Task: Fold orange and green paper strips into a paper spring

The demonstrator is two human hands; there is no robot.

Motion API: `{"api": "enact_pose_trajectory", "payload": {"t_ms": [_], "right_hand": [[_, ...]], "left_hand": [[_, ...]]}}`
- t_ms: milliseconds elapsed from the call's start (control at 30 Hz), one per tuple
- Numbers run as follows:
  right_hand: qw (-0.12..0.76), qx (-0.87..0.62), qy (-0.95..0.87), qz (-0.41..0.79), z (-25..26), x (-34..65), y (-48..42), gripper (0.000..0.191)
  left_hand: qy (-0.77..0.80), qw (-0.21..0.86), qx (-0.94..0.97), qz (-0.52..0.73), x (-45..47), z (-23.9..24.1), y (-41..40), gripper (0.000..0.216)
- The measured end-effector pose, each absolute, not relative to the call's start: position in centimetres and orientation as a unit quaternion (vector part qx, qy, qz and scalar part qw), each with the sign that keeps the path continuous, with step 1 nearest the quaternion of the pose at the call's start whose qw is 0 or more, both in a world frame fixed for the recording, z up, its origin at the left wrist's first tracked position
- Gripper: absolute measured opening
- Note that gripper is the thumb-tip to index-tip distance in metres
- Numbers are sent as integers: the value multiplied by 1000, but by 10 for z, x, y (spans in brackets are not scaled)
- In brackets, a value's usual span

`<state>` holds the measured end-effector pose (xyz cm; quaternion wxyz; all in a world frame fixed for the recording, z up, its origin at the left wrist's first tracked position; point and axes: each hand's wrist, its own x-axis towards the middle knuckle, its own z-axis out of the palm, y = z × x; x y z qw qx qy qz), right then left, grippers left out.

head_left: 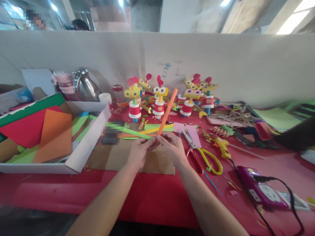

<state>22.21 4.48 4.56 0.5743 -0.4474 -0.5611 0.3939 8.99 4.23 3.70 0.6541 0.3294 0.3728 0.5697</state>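
Between my fingers a green paper strip [134, 131] and an orange paper strip [167, 111] meet at their ends, over a brown cardboard sheet [157, 162]. My left hand [140, 150] pinches the green strip, which points away to the left. The orange strip slants up and to the right from my right hand [173, 146], which is closed on its lower end. Fingertips of both hands touch at the join, so how the ends overlap is hidden. Behind them lie yellow and green paper strips [158, 127]. Scissors [197, 147] with red and yellow handles rest just right of my right hand.
Several paper-cup figures [158, 106] stand at the back. A white box [92, 131] of coloured paper is at left, near a steel jug [85, 85]. At right are a yellow glue gun [222, 147], a purple box [262, 190] with a black cord, and paper scraps.
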Motion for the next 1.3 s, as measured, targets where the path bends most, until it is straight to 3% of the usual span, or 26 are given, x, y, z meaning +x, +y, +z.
{"api": "enact_pose_trajectory", "payload": {"t_ms": [200,400,567,933,1300], "right_hand": [[567,-459,-536,425,52,220,41,21],[592,-447,-518,426,53,218,41,18],[597,-444,-533,403,52,220,41,28],[572,-438,-583,375,42,211,39,13],[551,-471,-611,317,48,217,36,13]], "left_hand": [[409,599,384,572,94,41,39,23],[378,643,347,569,93,41,41,23],[372,652,335,569,91,42,41,21],[334,651,278,622,90,40,44,16],[324,681,292,588,88,39,45,19]]}}
